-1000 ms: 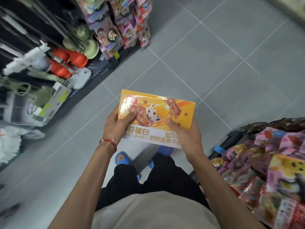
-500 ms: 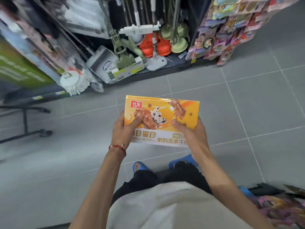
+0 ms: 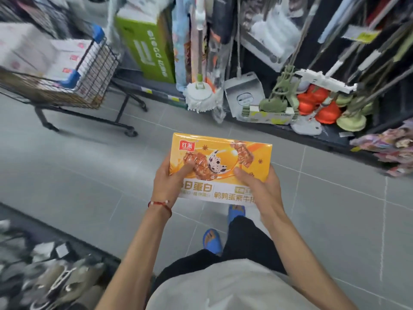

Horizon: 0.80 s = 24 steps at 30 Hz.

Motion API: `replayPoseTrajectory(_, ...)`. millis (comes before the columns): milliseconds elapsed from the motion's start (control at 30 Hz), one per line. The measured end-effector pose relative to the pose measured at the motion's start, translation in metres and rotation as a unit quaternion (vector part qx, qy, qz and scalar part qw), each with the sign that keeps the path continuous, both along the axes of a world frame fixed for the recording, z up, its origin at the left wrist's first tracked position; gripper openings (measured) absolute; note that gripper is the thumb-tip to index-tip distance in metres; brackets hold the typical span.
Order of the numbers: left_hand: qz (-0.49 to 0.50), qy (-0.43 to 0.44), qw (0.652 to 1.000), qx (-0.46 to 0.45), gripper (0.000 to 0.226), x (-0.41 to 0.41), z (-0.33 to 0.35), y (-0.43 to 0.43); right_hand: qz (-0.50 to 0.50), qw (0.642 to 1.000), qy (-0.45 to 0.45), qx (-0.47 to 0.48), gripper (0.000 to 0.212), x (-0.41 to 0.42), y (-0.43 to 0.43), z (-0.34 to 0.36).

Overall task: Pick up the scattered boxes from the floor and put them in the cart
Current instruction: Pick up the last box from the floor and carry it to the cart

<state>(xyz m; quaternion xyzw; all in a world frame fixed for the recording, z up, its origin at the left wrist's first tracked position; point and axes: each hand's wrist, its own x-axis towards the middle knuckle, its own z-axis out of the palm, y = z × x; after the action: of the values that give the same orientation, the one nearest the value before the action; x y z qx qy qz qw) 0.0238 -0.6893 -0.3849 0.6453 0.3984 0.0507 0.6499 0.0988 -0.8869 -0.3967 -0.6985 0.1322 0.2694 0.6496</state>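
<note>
Left hand (image 3: 169,182) and right hand (image 3: 257,189) grip one yellow box (image 3: 223,153) by its near corners, thumbs pressed on top.
It hangs over the grey tiled floor (image 3: 89,166), well apart from the wire cart (image 3: 96,63) at the floor's far left; the glossy wrap may slip if a thumb eases; white boxes (image 3: 33,48) already lie in the cart, so a careless drop could slide off them; mops (image 3: 199,95) and orange plungers (image 3: 317,106) crowd the floor's far edge.

Flat orange box (image 3: 220,162), wire cart (image 3: 93,63) upper left
</note>
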Motion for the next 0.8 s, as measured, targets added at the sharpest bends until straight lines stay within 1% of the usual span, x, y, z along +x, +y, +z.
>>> replayPoseTrajectory(200,0.116,0.001,0.993,0.007,0.031,0.003,0.006,0.076,0.108,0.994,0.009,0.017,0.049,0.045,0.101,-0.004)
replayPoseTrajectory(333,0.193,-0.002,0.981,0.011,0.029,0.012,0.019,0.124,0.191,0.981,0.012,0.028,0.05,0.079,0.17,0.001)
replayPoseTrajectory(433,0.255,0.001,0.967,0.021,0.025,0.013,0.025,0.157,0.257,0.966,-0.006,0.029,0.053,0.101,0.219,0.008)
replayPoseTrajectory(533,0.295,0.004,0.955,0.017,0.034,0.012,0.027,0.186,0.307,0.951,-0.024,0.033,0.053,0.114,0.266,0.014)
replayPoseTrajectory(633,0.34,0.003,0.94,0.019,0.038,0.006,0.026,0.217,0.343,0.938,-0.029,0.03,0.054,0.119,0.313,0.015)
replayPoseTrajectory(700,0.361,0.001,0.932,0.013,0.036,-0.001,0.025,0.242,0.365,0.93,-0.031,0.032,0.055,0.117,0.346,0.016)
replayPoseTrajectory(800,0.379,-0.004,0.925,0.007,0.021,-0.011,0.019,0.285,0.384,0.922,-0.037,0.034,0.053,0.111,0.398,0.016)
